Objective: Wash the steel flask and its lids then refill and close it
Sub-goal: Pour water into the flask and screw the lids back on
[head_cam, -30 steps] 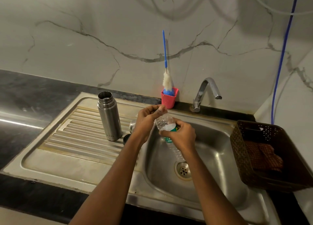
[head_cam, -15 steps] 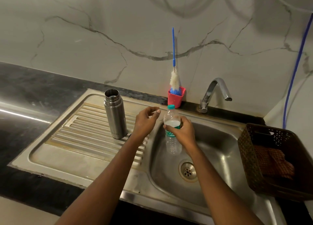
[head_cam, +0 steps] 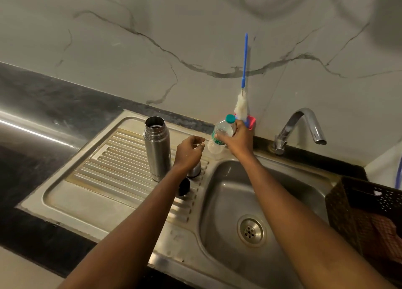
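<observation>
Now my right hand (head_cam: pixel 238 137) is wrapped around the small clear plastic water bottle with the teal cap (head_cam: pixel 220 134), holding it tilted near the back rim of the stainless steel sink (head_cam: pixel 228 251), just in front of the pink brush holder (head_cam: pixel 252 123) with the blue-handled white bottle brush (head_cam: pixel 243 97) standing in it. My left hand (head_cam: pixel 188 153) hovers empty with its fingers loosely curled, thumb and forefinger close but pinching nothing, above the ribbed drainboard (head_cam: pixel 121 158). The tall brushed-steel flask (head_cam: pixel 157 148) stands upright and open-mouthed on those ribs, just to the left of my left hand, and its two lids lie nearer me by my left wrist: a shiny steel cup lid (head_cam: pixel 194 169), partly hidden under my hand, and a dark round inner stopper (head_cam: pixel 184 186) in front of it. With the bottle capped and almost drained, I judge the refill is done and I am parking the bottle at the back of the bench, so closing the flask is what remains. Next I should let go of the bottle once it stands steady, then pick up the dark stopper, seat it squarely in the flask's mouth and twist, steadying the flask so it does not tip on the ribs, and finish with the steel lid
</observation>
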